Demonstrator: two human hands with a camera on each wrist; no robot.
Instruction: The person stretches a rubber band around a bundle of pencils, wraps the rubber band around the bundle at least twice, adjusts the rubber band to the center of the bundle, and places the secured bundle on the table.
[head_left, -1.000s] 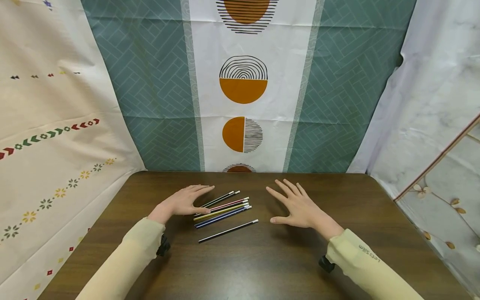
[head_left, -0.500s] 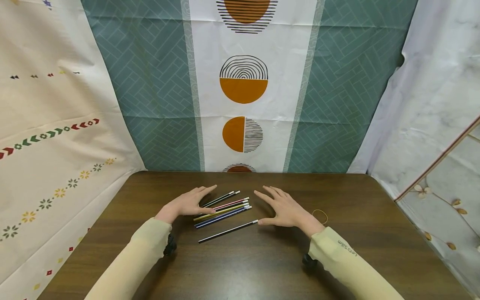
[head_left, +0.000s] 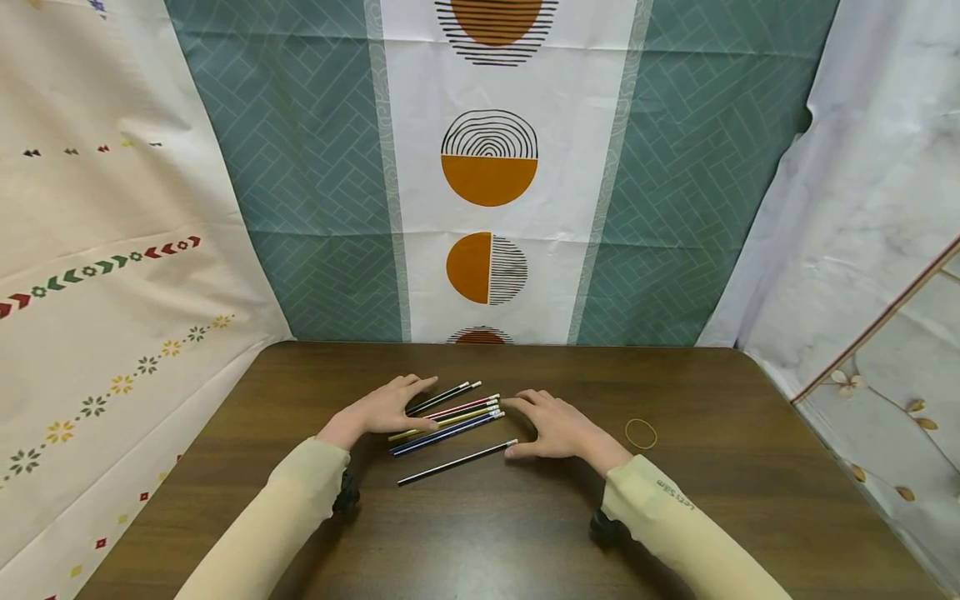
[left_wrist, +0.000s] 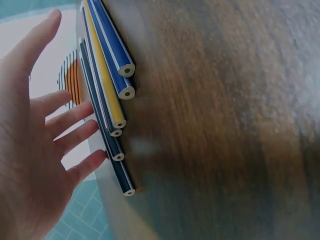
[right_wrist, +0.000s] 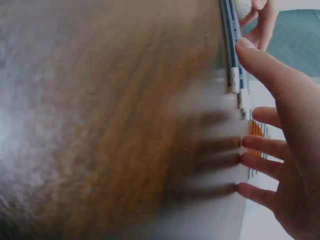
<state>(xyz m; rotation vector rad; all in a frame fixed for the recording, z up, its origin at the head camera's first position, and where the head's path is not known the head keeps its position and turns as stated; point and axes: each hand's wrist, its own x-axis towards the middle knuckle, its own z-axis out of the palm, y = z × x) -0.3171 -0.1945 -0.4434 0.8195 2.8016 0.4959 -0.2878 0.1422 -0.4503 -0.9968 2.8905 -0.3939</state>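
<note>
The left hand [head_left: 378, 408] and right hand [head_left: 551, 425] are apart, fingers loose, holding nothing, about the left and right ends of the pencils [head_left: 461, 427] on the bench [head_left: 480, 533]. This seems the reaching step; next calls for closing inward gently.

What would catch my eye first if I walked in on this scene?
Probably the hanging cloth with its bold orange-and-black circles, straight ahead behind the dark wooden table. Next, the group of colored pencils on the table, with the left hand and right hand spread at either end. A thin yellow loop lies alone beyond the right hand, toward the table's right side.
</note>
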